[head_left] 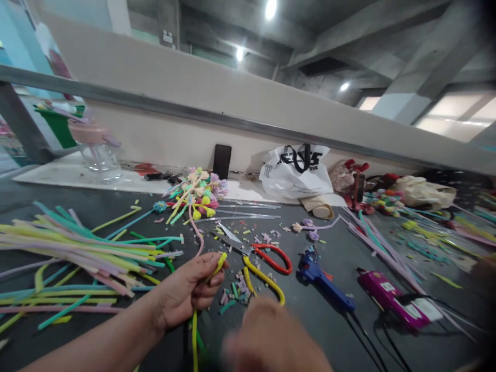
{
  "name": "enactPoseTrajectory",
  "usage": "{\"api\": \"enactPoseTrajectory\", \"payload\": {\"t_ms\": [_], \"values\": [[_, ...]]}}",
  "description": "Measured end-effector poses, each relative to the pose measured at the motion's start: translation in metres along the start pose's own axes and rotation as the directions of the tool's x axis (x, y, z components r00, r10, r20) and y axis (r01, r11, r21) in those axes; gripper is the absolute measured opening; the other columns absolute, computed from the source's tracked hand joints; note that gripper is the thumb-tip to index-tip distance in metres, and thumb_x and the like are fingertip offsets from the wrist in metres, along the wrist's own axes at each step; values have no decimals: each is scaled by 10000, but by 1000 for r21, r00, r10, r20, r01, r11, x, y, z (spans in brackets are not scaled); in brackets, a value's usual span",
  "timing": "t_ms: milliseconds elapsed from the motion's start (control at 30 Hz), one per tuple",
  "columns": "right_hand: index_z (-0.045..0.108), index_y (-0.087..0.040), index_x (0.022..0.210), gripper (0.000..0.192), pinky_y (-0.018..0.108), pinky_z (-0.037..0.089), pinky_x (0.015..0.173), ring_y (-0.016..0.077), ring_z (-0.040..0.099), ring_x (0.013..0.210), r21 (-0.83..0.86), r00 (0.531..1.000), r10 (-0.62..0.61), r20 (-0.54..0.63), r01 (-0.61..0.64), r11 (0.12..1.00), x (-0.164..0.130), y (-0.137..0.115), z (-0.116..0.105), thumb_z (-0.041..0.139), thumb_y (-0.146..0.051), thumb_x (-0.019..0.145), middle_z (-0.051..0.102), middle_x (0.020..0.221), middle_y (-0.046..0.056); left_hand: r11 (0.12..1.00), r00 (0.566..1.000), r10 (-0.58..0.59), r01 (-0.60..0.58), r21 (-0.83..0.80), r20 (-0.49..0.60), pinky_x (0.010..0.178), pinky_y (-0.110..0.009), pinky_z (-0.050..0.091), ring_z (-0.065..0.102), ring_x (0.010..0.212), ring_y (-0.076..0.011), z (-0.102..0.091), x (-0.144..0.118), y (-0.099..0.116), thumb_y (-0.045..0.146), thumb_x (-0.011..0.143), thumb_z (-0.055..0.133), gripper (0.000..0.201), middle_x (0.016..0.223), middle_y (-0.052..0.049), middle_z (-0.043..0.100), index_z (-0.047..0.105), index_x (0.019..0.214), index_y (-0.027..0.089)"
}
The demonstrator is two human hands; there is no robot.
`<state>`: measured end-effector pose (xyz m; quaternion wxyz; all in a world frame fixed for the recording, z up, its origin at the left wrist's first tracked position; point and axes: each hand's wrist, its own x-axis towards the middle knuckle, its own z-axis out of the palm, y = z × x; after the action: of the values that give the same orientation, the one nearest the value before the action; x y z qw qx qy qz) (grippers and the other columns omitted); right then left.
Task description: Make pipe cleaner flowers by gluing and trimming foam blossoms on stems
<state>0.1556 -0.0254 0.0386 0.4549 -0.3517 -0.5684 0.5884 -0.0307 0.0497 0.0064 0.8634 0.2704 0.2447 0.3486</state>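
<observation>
My left hand is closed around a yellow pipe cleaner, pinching its curled top end between thumb and fingers just above the dark table. My right hand is a blurred shape low in the view, close to the camera; I cannot see whether it holds anything. Just beyond the hands lie scissors with one red and one yellow handle, blades pointing far left. Small cut bits of pipe cleaner are scattered between the hands and the scissors.
A big loose pile of pastel pipe cleaners lies at left. Finished pipe-cleaner flowers lie at the back. A blue glue gun and a magenta glue gun with cords lie at right. White bag, glass jar behind.
</observation>
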Motion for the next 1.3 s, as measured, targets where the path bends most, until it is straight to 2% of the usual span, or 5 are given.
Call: {"api": "enactPoseTrajectory", "payload": {"t_ms": [133,333,767,1033,1300], "values": [[581,-268,961,237,304,386,589,162,493,635,-315,966,-64,-251,-19,949,60,1,-5,593,-237,726,549,709,-8,999,1000,11,-10,34,-18,348,-125,66,145,378,5,2,2,-1,353,832,524,182,586,71,369,471,802,182],[598,-174,666,77,272,388,624,157,510,653,-435,976,53,-213,-143,889,89,15,0,549,-220,702,578,641,-7,997,998,58,-58,47,4,342,-130,63,120,369,9,0,5,-5,308,829,538,217,577,72,377,414,715,170],[580,-138,638,255,187,241,479,68,331,489,234,984,179,10,-177,956,83,34,-9,682,-367,683,451,516,-50,989,996,39,-28,147,-74,361,-155,63,138,365,-3,11,6,-9,270,747,631,236,469,94,327,434,664,168],[598,-133,690,208,155,261,462,44,349,456,467,985,172,-24,-141,873,85,31,-7,717,-303,667,492,529,-42,981,997,27,-11,194,-78,338,-152,85,177,369,-2,18,3,-3,322,802,562,172,578,63,429,500,756,169],[573,-161,653,231,159,349,450,42,324,402,558,980,175,-91,-95,824,82,28,-13,737,-323,651,386,438,-84,835,997,-14,56,548,-81,297,-142,108,192,294,-13,37,-2,11,371,758,576,213,470,54,501,515,731,169]]}}
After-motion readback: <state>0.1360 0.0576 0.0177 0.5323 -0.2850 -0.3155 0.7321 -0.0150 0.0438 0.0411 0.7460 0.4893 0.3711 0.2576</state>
